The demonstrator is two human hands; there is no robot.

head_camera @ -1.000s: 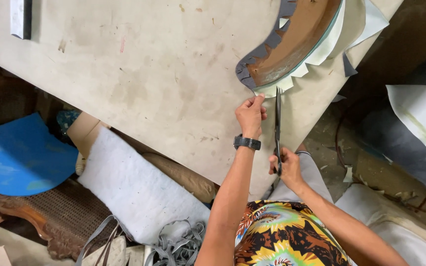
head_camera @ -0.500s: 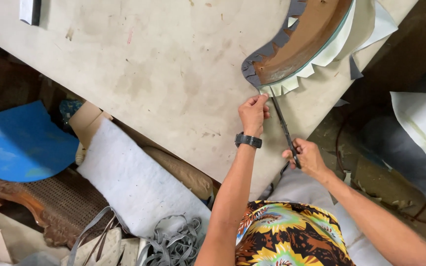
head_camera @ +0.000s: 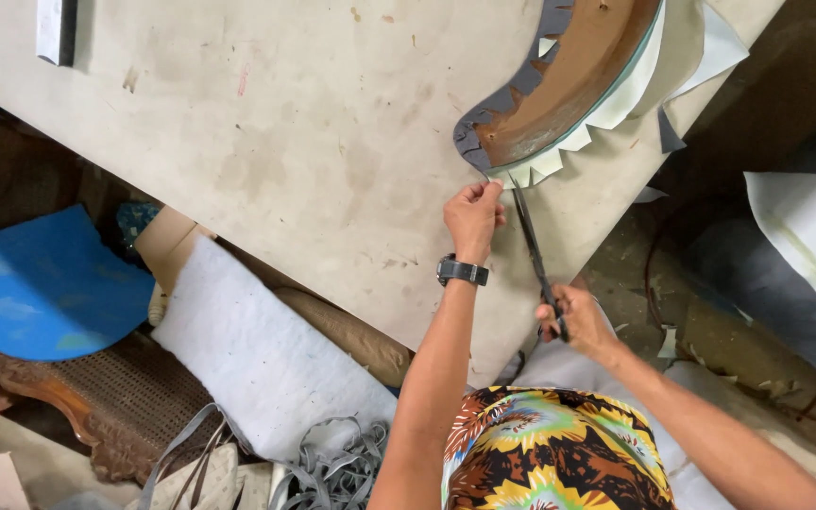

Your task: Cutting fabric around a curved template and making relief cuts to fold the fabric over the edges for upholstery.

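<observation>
A curved brown wooden piece (head_camera: pixel 573 80) lies on the board table (head_camera: pixel 285 142), wrapped in pale covering material (head_camera: pixel 616 104) with a notched, tabbed edge and dark grey notched fabric along its other side. My left hand (head_camera: pixel 473 217), with a black wristwatch, pinches a tab of the pale material at the curve's lower end. My right hand (head_camera: pixel 573 316) grips the handles of long dark scissors (head_camera: pixel 531 246), whose blade tips reach the pale tabs just beside my left fingers.
A blue curved panel (head_camera: pixel 40 283) and a caned wooden chair frame (head_camera: pixel 77 397) lie lower left. A white padding sheet (head_camera: pixel 257 359) and a tangle of grey webbing strips (head_camera: pixel 332 467) sit below the table edge. Pale sheet material (head_camera: pixel 809 227) lies right.
My right hand with the scissors has swung out to the right and lower, so the blades now slant up-left toward the tabs. My left hand keeps its pinch.
</observation>
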